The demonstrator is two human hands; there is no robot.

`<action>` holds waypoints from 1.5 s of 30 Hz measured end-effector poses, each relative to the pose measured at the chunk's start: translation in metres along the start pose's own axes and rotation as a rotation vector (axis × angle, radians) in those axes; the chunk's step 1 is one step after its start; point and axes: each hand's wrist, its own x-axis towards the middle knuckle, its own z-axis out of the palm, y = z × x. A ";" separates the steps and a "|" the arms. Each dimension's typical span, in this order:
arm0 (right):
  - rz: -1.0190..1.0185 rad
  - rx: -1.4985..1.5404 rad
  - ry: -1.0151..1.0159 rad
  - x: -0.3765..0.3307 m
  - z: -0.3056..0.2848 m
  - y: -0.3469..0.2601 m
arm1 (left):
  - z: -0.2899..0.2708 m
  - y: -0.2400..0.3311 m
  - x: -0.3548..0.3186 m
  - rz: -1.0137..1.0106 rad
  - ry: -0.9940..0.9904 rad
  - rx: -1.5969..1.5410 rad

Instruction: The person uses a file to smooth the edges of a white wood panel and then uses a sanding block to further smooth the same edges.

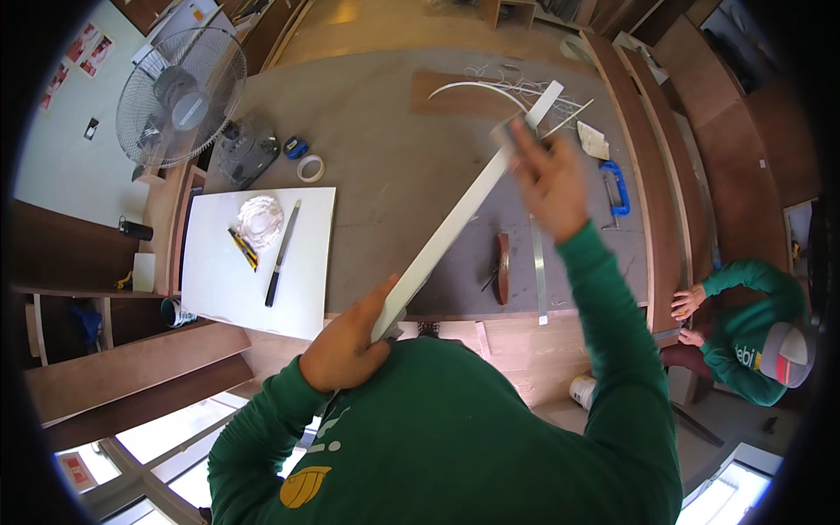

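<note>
We count one long white strip [464, 210], gripped by our two hands, left [350, 346] and right [547, 175]. On the bench [385, 149] lie one white panel [306, 262] at the left edge, one tape roll [310, 168], one blue clamp [618, 185], one fan [179, 96] at the far left corner. One other person [752, 332] sits off the right edge.

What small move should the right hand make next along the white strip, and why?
Probably slide the right hand with its small block down the white strip toward the left hand. The block sits near the far end, and the left hand steadies the near end, leaving most of the length between them uncovered.
</note>
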 end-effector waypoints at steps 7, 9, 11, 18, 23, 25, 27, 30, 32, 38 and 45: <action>-0.242 0.119 -0.065 -0.045 0.011 -0.063 | -0.005 0.001 -0.006 -0.072 0.009 -0.053; -0.152 0.046 0.065 0.014 0.014 0.006 | -0.003 0.002 -0.005 -0.073 0.006 -0.045; 0.066 -0.113 0.000 0.073 0.001 0.105 | -0.001 0.003 -0.001 -0.052 -0.017 -0.039; 0.157 -0.026 -0.110 0.070 0.001 0.096 | -0.002 0.003 -0.004 -0.083 0.011 -0.020; -0.312 0.004 -0.124 0.004 -0.011 0.006 | -0.004 0.004 -0.005 -0.099 0.007 -0.003; -0.161 -0.099 -0.026 0.044 -0.007 0.063 | -0.005 0.008 -0.001 -0.094 -0.022 0.004; 0.081 -0.100 -0.035 0.086 -0.021 0.118 | -0.002 0.012 0.004 -0.085 -0.047 0.004; 0.137 -0.210 -0.009 0.102 -0.024 0.117 | -0.002 0.014 0.003 -0.081 -0.043 0.000; 0.198 -0.014 -0.121 0.067 -0.009 0.074 | 0.000 0.009 -0.003 -0.089 -0.013 -0.006; -0.161 -0.037 -0.042 0.026 -0.005 0.053 | 0.004 0.001 -0.004 -0.009 0.004 -0.015; 0.166 -0.192 -0.002 0.104 -0.012 0.124 | 0.008 0.009 0.000 -0.010 -0.019 0.007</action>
